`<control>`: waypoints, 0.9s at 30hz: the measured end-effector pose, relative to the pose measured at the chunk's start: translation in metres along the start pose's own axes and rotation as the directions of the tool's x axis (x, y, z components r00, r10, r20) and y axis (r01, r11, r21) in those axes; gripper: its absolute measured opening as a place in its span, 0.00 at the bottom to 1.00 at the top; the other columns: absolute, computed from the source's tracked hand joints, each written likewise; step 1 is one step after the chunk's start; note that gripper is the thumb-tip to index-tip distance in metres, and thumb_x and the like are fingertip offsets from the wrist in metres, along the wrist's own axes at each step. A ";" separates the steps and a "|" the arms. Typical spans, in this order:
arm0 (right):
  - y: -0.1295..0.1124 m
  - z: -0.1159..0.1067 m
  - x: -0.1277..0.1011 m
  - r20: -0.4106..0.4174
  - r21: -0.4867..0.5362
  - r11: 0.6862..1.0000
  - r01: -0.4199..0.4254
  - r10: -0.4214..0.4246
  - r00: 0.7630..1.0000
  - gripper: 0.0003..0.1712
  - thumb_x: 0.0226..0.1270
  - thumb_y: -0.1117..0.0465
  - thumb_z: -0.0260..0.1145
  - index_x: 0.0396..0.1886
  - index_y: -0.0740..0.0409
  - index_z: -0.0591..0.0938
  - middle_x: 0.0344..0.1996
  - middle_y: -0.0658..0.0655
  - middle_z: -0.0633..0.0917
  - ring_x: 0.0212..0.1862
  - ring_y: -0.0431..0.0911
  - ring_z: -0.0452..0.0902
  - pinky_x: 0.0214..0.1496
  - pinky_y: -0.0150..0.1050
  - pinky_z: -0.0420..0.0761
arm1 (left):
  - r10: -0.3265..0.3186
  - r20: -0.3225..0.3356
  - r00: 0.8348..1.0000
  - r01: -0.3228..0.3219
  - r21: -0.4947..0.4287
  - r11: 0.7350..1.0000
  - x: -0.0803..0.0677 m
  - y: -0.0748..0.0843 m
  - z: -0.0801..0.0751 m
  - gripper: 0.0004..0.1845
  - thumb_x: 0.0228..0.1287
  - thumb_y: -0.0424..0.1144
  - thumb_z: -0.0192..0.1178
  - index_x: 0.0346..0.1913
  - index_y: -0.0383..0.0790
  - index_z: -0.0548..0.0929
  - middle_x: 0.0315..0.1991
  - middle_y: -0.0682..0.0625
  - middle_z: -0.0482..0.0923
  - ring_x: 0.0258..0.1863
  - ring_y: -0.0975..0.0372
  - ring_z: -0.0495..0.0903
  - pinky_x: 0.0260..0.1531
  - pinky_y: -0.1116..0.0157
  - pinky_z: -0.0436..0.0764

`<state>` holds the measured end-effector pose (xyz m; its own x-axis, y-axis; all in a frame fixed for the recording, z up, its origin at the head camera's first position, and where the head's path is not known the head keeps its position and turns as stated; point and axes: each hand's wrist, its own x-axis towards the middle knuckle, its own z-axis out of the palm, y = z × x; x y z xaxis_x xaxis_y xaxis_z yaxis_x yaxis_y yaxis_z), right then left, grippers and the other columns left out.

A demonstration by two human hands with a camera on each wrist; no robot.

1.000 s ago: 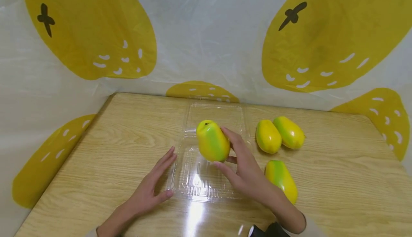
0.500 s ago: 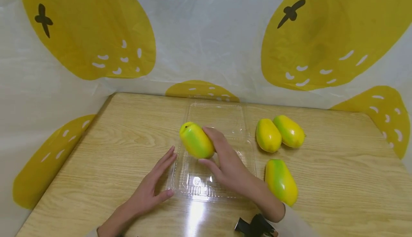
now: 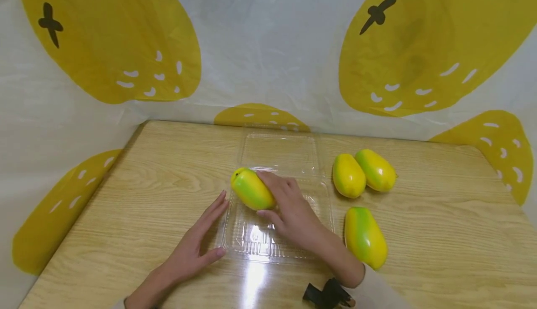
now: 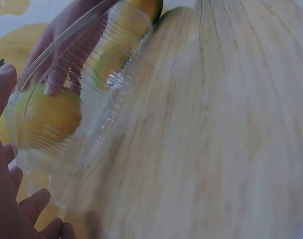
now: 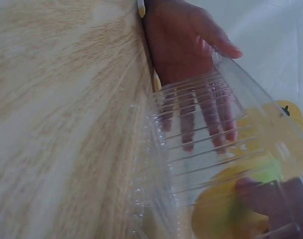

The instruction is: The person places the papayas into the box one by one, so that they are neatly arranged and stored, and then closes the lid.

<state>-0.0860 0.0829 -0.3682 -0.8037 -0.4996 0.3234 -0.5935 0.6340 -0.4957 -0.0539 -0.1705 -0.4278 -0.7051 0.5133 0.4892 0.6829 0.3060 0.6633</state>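
Observation:
My right hand [image 3: 287, 209] grips a yellow-green mango [image 3: 251, 188] and holds it low in the far-left corner of an open clear plastic clamshell tray [image 3: 293, 248]. Through the tray wall the left wrist view shows that mango [image 4: 48, 117] under my right fingers [image 4: 59, 74]. My left hand [image 3: 197, 243] lies flat and open against the tray's left edge. In the right wrist view the left hand [image 5: 186, 45] shows behind the ribbed tray wall [image 5: 191, 164], and the mango [image 5: 226, 209] is blurred at the bottom.
Three more mangoes lie on the wooden table [image 3: 126, 197] to the right of the tray: two side by side [image 3: 349, 176] [image 3: 376, 170], one nearer me [image 3: 365, 236]. The tray's lid [image 3: 278, 150] lies open behind it. A lemon-print sheet [image 3: 268, 43] backs the table.
My right hand has brought the mango down and to the left, from above the tray's middle into its far-left corner. The left hand has stayed put.

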 end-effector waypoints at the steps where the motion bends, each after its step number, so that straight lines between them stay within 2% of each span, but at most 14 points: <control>1: 0.000 0.001 0.000 0.005 -0.012 1.000 -0.007 0.007 1.000 0.45 0.57 0.50 0.63 0.69 0.43 0.49 0.64 0.46 0.59 0.56 0.46 0.59 0.51 0.47 0.71 | 0.001 0.000 1.000 -0.001 0.001 1.000 0.000 0.000 0.000 0.42 0.57 0.57 0.53 0.65 0.30 0.55 0.67 0.36 0.46 0.65 0.46 0.47 0.63 0.64 0.46; 9: -0.001 0.006 -0.001 0.027 -0.111 0.993 -0.038 0.041 0.999 0.45 0.56 0.52 0.64 0.69 0.45 0.50 0.63 0.48 0.61 0.57 0.46 0.60 0.50 0.47 0.72 | 0.017 0.000 1.000 -0.017 0.003 1.000 0.001 -0.001 0.000 0.42 0.57 0.57 0.53 0.65 0.30 0.55 0.67 0.36 0.46 0.65 0.45 0.48 0.63 0.65 0.46; 16: -0.005 0.001 0.002 0.073 -0.152 0.986 -0.061 0.073 0.995 0.46 0.55 0.53 0.65 0.69 0.44 0.50 0.64 0.46 0.60 0.58 0.42 0.59 0.52 0.43 0.70 | -0.009 0.011 1.000 0.009 -0.006 1.000 -0.001 0.000 -0.002 0.42 0.56 0.54 0.56 0.65 0.30 0.55 0.67 0.37 0.46 0.65 0.45 0.48 0.63 0.66 0.46; 22: -0.010 -0.001 0.007 0.102 -0.164 0.985 -0.047 0.064 0.993 0.45 0.54 0.56 0.66 0.68 0.49 0.52 0.64 0.49 0.61 0.57 0.46 0.61 0.54 0.43 0.69 | -0.022 0.013 1.000 0.022 0.000 1.000 -0.002 0.000 -0.002 0.42 0.56 0.56 0.55 0.66 0.31 0.55 0.67 0.37 0.46 0.65 0.46 0.48 0.63 0.65 0.46; 27: -0.012 0.001 0.008 0.092 -0.177 0.984 -0.037 0.054 0.994 0.44 0.54 0.56 0.66 0.67 0.51 0.53 0.63 0.50 0.61 0.56 0.46 0.62 0.53 0.42 0.70 | -0.021 0.013 1.000 0.022 -0.013 1.000 -0.001 -0.001 -0.001 0.42 0.56 0.55 0.55 0.66 0.31 0.55 0.67 0.37 0.46 0.65 0.46 0.48 0.63 0.65 0.46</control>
<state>-0.0858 0.0706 -0.3609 -0.8273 -0.5168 0.2202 -0.5614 0.7466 -0.3570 -0.0538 -0.1721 -0.4291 -0.7172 0.5169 0.4675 0.6649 0.3066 0.6811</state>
